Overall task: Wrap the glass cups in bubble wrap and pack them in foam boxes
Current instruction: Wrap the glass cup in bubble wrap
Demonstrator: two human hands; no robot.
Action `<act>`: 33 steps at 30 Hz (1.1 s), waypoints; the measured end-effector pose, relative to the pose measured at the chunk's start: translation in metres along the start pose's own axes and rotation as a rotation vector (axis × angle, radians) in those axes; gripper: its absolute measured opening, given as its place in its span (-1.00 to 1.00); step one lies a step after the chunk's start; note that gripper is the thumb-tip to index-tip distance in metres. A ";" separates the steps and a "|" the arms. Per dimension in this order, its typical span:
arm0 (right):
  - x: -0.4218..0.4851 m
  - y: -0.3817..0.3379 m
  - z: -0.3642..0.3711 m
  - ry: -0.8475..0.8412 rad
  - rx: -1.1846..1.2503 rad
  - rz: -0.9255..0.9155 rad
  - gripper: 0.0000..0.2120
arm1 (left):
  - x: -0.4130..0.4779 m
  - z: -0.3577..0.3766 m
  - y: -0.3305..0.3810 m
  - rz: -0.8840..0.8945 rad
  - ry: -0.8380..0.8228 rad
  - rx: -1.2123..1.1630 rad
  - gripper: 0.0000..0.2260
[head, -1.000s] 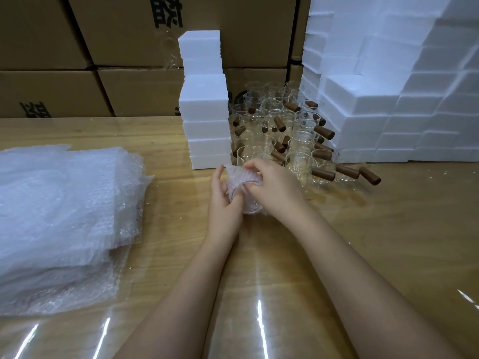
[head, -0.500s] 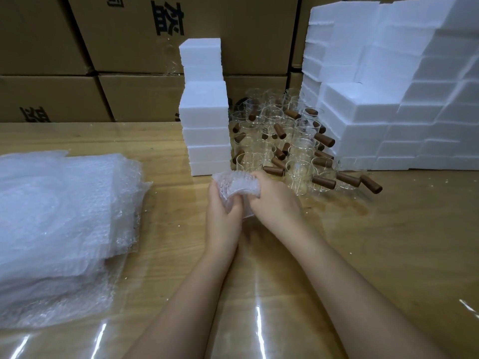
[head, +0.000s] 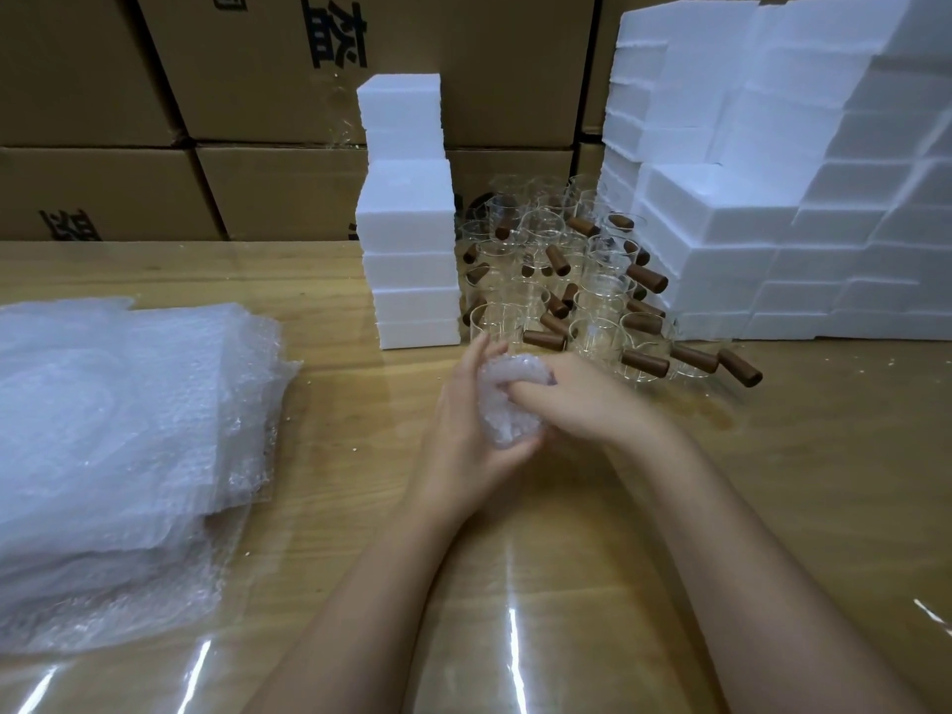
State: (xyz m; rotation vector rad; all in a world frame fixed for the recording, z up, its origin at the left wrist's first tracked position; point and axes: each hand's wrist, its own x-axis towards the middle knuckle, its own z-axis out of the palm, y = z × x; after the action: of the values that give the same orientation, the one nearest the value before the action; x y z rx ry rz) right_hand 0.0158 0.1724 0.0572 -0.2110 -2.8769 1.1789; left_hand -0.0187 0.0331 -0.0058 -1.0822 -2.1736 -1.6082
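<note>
Cradling the wrapped glass cup [head: 507, 422] in the left hand [head: 462, 434], with fingers curled round its underside and side, just above the tabletop [head: 772, 507] near the middle. Pinching and pressing into the upper end of the bundle with the right hand [head: 582, 399], thumb and fingers clenching on the wrap. Probably tucking the spare wrap in at the cup's mouth; handle covered or not, impossible to tell. Doing this well: bracing steadily with the left, pushing gently with the right, squeezing the wrap rather than the glass, leaving no rim bare, and pinning the tuck closed until boxing.

Looking around: passing a thick pile of bubble wrap sheets [head: 113, 430] at the far left, well apart from the hands. Finding a narrow stack of foam boxes [head: 412, 234] just beyond the left hand. Meeting, right beside it, a crowd of bare glass cups [head: 602, 296] with brown wooden handles [head: 644, 364] sticking out, the nearest close behind the right hand. Risking a knock against those handles when reaching forward for a box. Ending at a stepped wall of foam boxes [head: 747, 213] on the right, with cardboard cartons [head: 257, 69] along the back.
</note>
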 end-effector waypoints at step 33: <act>-0.005 -0.015 0.040 0.444 -0.614 -0.563 -0.48 | 0.008 -0.003 -0.015 -0.309 0.029 0.017 -0.64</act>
State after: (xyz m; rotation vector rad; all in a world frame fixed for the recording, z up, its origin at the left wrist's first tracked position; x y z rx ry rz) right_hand 0.0158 0.1337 0.0392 0.2808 -2.5322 0.1233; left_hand -0.0351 0.0320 -0.0116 -0.7396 -2.4245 -1.7089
